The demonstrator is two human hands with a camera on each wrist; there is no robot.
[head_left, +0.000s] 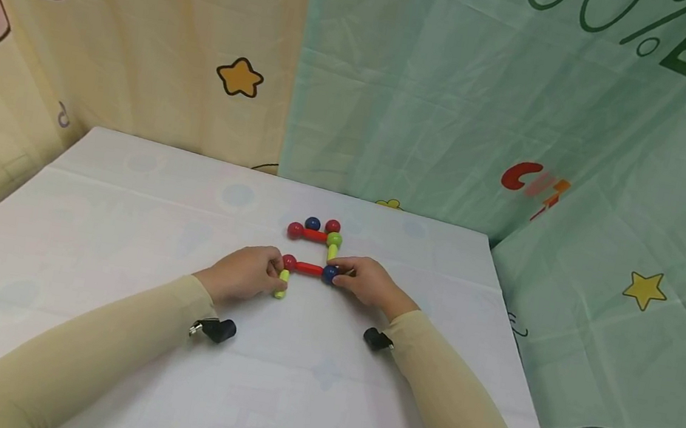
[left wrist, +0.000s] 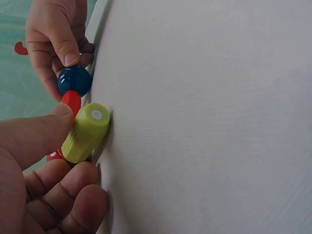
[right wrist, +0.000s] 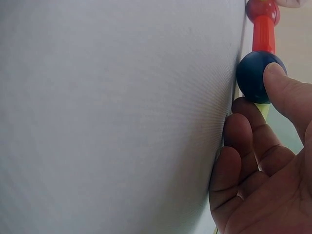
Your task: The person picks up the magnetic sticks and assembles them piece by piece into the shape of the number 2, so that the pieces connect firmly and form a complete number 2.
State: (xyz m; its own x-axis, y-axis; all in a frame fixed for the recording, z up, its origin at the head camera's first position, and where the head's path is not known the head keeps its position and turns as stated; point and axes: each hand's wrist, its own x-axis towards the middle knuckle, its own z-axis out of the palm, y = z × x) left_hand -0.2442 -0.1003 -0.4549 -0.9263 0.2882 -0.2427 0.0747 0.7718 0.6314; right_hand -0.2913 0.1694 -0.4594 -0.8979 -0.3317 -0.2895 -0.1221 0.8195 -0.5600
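A chain of toy magnetic rods and balls lies on the white table. My left hand [head_left: 248,272] pinches a yellow-green magnetic rod [left wrist: 87,134] beside a red ball [head_left: 289,262], its thumb crossing the rod. The rod's free end, with a pale disc, faces the left wrist camera. A red rod [head_left: 309,268] joins that red ball to a blue ball [right wrist: 256,75]. Thumb and fingers of my right hand [head_left: 370,282] hold the blue ball. From it a second yellow-green rod [head_left: 333,251] runs back to a green ball [head_left: 334,240], partly behind the right fingers.
Farther back, another red rod [head_left: 315,236] links the green ball to a red ball [head_left: 295,230]. A dark blue ball [head_left: 312,223] and another red ball [head_left: 333,226] sit just behind. Printed curtains [head_left: 401,103] hang along the far edge of the table [head_left: 144,362].
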